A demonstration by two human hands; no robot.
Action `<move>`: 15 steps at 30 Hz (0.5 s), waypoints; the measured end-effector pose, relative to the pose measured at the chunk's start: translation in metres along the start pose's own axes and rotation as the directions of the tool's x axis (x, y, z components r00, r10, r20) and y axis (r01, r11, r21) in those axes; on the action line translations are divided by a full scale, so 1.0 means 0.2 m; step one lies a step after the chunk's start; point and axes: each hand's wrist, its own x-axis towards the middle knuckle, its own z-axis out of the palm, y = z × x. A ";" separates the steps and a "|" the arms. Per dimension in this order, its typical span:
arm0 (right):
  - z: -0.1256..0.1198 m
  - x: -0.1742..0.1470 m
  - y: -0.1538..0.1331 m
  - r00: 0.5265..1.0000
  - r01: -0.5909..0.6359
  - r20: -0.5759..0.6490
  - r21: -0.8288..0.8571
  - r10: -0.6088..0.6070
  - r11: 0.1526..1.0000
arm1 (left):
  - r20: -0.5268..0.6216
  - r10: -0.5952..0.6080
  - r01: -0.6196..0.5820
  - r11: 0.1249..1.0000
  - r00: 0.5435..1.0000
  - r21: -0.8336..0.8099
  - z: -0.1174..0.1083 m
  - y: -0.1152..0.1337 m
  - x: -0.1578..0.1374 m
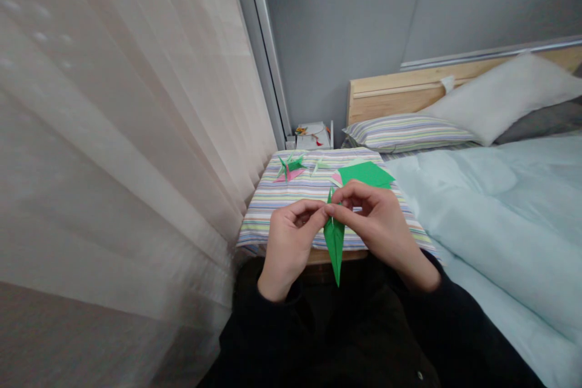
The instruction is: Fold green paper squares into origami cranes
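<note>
A narrow, diamond-shaped piece of folded green origami paper [335, 242] hangs point-down between my hands, above the near edge of the striped cloth. My left hand [293, 242] pinches its upper left edge with thumb and forefinger. From the other side, my right hand [379, 218] pinches it near the top, the thumbs almost meeting. Part of the paper's upper half is hidden behind my fingers. Beyond my right hand lie green paper sheets [367, 174], with a bit of pink paper [337, 178] at their left edge.
Folded paper cranes, green and pink [290, 167] and pale green [319, 165], rest on the striped cloth [261, 209] covering a small table. A curtain [182, 103] hangs close on the left. The bed [491, 194] borders the right side. A white box [313, 135] stands behind.
</note>
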 end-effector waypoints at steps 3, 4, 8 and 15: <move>-0.01 0.00 0.01 0.999 -0.048 0.020 0.064 0.047 0.997 | 0.033 0.041 -0.043 0.996 0.999 0.083 0.00 0.01 -0.01; -0.01 0.00 0.01 0.998 -0.064 0.029 0.096 0.061 0.993 | 0.041 0.047 -0.050 0.994 0.998 0.094 0.01 0.02 -0.01; -0.01 0.01 0.01 0.994 -0.109 0.026 0.184 0.106 0.977 | 0.061 0.061 -0.067 0.993 0.996 0.099 0.03 0.06 -0.03; -0.01 0.00 -0.01 0.989 -0.104 -0.072 0.254 0.126 0.962 | -0.053 0.112 -0.107 0.991 0.992 0.082 0.07 0.07 -0.04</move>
